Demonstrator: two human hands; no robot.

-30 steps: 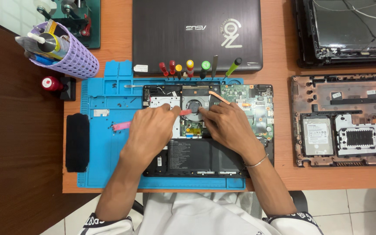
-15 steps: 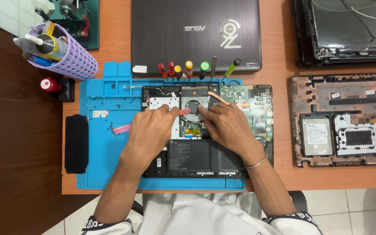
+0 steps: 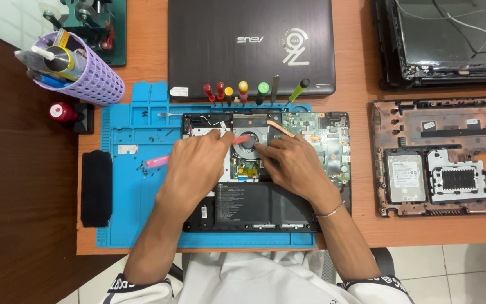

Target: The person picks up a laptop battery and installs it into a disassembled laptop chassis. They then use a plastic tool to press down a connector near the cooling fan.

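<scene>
- Left hand [image 3: 195, 163] closed around a pink tool [image 3: 242, 138]; fingers wrapped on its middle, so only the two ends showed.
- Long axis of the pink tool ran nearly left to right, slightly tilted: tip up and to the right over the round cooling fan [image 3: 248, 143], tail end low and to the left over the blue work mat [image 3: 136, 214].
- Tip lay at the fan's upper left edge; touching or just above, cannot tell.
- Right hand [image 3: 293, 166] rested flat on the opened laptop base [image 3: 333, 135], fingers loosely spread and holding nothing, fingertips at the fan's right rim.
- Thin bracelet [image 3: 331, 212] around the right wrist.
- Laptop base lay on the mat, long side running left to right, black battery [image 3: 254, 205] nearest the person, green board to the right.
- Row of coloured screwdrivers [image 3: 237, 91] stood along the mat's far edge.
- Closed dark laptop [image 3: 248, 39] beyond the mat on the tabletop [image 3: 355, 90].
- Purple mesh basket [image 3: 94, 81] with tools at far left.
- Stripped brown laptop chassis [image 3: 440, 163] well apart at the right.
</scene>
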